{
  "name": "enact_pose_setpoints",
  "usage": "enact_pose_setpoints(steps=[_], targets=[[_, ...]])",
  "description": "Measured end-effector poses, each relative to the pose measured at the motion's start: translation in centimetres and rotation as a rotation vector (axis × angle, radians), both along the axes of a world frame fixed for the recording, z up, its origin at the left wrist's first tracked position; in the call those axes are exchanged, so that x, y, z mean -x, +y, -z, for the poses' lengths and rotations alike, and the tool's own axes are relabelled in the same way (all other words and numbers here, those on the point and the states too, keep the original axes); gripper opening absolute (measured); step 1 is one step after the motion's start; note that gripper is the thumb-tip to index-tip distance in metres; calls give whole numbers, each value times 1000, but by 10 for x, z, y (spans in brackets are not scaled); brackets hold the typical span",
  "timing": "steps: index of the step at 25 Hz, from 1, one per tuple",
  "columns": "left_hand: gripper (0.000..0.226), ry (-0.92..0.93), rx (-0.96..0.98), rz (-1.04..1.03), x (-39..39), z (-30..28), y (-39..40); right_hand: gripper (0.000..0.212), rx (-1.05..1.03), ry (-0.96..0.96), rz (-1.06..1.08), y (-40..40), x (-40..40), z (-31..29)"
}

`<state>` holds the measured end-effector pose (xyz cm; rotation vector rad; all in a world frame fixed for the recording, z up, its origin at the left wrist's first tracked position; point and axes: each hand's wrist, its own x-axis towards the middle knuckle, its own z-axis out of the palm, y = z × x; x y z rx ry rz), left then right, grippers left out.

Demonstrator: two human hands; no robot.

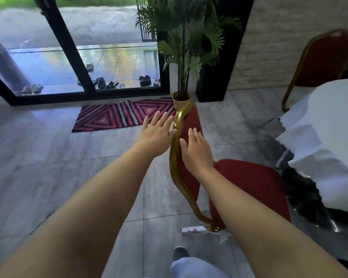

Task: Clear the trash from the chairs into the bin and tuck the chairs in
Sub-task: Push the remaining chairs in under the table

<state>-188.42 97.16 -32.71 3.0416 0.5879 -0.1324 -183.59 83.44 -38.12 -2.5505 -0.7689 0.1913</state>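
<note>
Soft daylight, motion blur, wide-angle warp

Chair [249, 183] left of the table [329, 121], plant [186, 47] and mat [123, 114] beyond it

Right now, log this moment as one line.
left hand open by backrest | right hand open on chair backrest | seat bare | not tucked

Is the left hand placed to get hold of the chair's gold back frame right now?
Probably yes. The left hand is open beside the gold frame, thumb side about touching it, with nothing between. The right hand lies on the red backrest, clear of that side.
</note>
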Motion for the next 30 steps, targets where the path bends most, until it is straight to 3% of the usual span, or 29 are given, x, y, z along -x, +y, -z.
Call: enact_pose_setpoints(steps=[7,10,15,19,30], targets=[[54,37,46,306,-96,11,56,68,-8,33,172,56,-37,1],[51,107,6,565,-129,16,71,76,-36,-24,336,71,-43,6],[52,132,115,750,-156,25,98,78,9,-12,550,103,-20,9],[53,105,212,827,-171,31,105,99,54,-80,733,124,-17,9],[55,144,301,960,-231,52,112,69,129,-189,879,145,-40,10]])
